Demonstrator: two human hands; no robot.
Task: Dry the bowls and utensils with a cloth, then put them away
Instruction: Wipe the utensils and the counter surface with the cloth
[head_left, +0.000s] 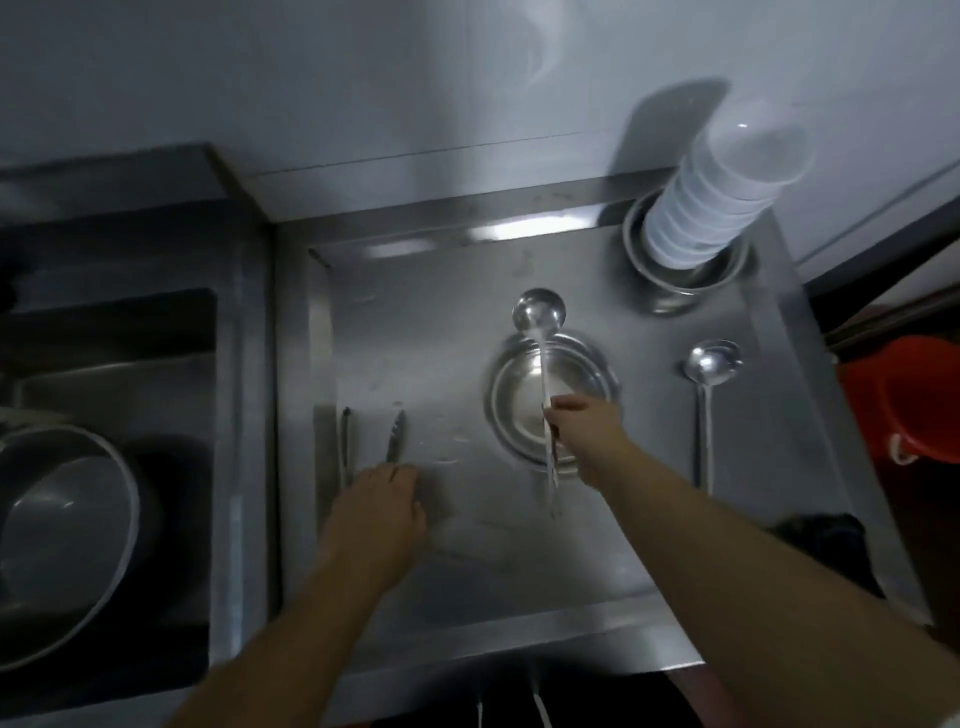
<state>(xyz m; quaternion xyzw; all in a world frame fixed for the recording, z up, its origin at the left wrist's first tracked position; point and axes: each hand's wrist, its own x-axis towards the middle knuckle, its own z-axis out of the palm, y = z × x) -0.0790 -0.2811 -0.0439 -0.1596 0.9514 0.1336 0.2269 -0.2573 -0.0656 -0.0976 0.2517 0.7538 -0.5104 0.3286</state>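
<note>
The right hand (584, 431) has its fingers curled round the handle of a long steel ladle (538, 312), gripping it near mid-shaft. The ladle's round bowl points to 12 o'clock and its handle end to 6 o'clock. The shaft crosses over a round stainless-steel bowl (524, 384) that sits just under the hand on the steel counter (649, 519); whether the ladle touches the bowl cannot be told.

The left hand (379, 512) lies at about 8 o'clock from the bowl, palm down, fingers loosely bent over the near end of a pair of steel tongs (396, 436). The tongs' two arms spread toward 12 o'clock. Whether the fingers actually grip the tongs cannot be told.

At 3 o'clock from the bowl, well apart from the right hand, a second steel ladle (710, 364) lies flat, its round bowl toward 12 o'clock. At 1 o'clock a stack of translucent white plastic bowls (727, 192) stands in a deeper steel bowl (675, 296).

At 9 o'clock, beyond the counter's edge, is a steel sink (119, 332) with a large metal basin (67, 540) in it. At 3 o'clock, off the counter, is a red plastic bucket (919, 400).
</note>
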